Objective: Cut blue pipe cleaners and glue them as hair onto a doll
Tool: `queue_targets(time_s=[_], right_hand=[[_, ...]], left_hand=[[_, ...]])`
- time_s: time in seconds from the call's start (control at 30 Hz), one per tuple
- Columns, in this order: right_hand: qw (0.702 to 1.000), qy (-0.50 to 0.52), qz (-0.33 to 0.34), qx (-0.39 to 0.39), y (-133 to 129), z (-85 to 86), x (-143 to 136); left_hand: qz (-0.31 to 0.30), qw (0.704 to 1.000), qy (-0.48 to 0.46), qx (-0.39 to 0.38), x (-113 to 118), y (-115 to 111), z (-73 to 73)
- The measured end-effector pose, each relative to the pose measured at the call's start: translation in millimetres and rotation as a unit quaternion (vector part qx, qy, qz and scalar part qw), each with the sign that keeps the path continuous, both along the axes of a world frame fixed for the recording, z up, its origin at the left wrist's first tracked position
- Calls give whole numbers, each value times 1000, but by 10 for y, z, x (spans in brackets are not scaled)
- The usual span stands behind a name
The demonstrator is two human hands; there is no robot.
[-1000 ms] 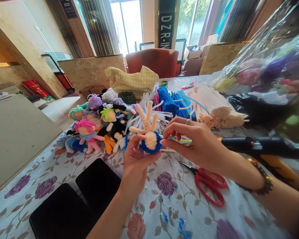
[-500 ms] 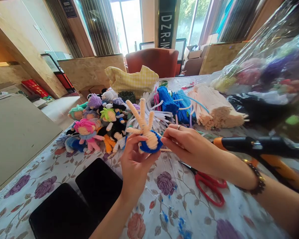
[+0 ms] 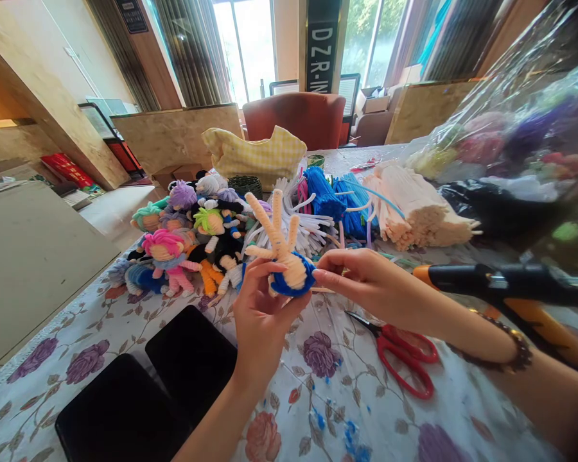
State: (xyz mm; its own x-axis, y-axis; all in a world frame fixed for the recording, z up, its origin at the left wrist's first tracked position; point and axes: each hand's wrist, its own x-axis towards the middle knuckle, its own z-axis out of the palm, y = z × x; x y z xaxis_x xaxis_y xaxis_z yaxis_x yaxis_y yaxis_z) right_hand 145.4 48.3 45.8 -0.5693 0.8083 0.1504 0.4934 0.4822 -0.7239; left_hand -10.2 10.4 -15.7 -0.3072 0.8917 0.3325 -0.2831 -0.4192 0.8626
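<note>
Above the floral tablecloth (image 3: pixel 318 398), the left hand (image 3: pixel 260 314) clamps the half-made cream-and-blue pipe-cleaner doll (image 3: pixel 289 269) while the right hand (image 3: pixel 366 282) pinches its blue wrap, which may unwind if that pinch slips.

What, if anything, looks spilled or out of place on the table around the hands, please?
Small blue snippings lie scattered on the flowered tablecloth near the red scissors, like loose trimmings. Otherwise nothing looks odd.
</note>
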Motion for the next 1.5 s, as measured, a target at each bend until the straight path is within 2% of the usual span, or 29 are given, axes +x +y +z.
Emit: queue_targets(time_s=[0.27, 0.43, 0.77, 1.1, 1.2, 1.3, 1.5], right_hand=[[998, 36, -14, -57, -1, 14, -34], [997, 58, -58, -4, -53, -37, -83], [995, 37, -72, 59, -111, -36, -128], [995, 35, -74, 61, -127, -21, -121], [992, 16, -76, 103, -129, -30, -108], [981, 4, -78, 178, -127, -84, -99], [930, 88, -73, 349, -67, -219, -101]], left_hand=[[5, 1000, 13, 16, -11, 25, -32], [8, 1000, 17, 18, -16, 17, -49], [25, 999, 23, 11, -15, 26, -25], [24, 999, 22, 14, -4, -1, -12], [22, 999, 22, 18, -2, 2, -18], [22, 999, 18, 20, -3, 5, -24], [21, 1000, -8, 19, -16, 2, -12]])
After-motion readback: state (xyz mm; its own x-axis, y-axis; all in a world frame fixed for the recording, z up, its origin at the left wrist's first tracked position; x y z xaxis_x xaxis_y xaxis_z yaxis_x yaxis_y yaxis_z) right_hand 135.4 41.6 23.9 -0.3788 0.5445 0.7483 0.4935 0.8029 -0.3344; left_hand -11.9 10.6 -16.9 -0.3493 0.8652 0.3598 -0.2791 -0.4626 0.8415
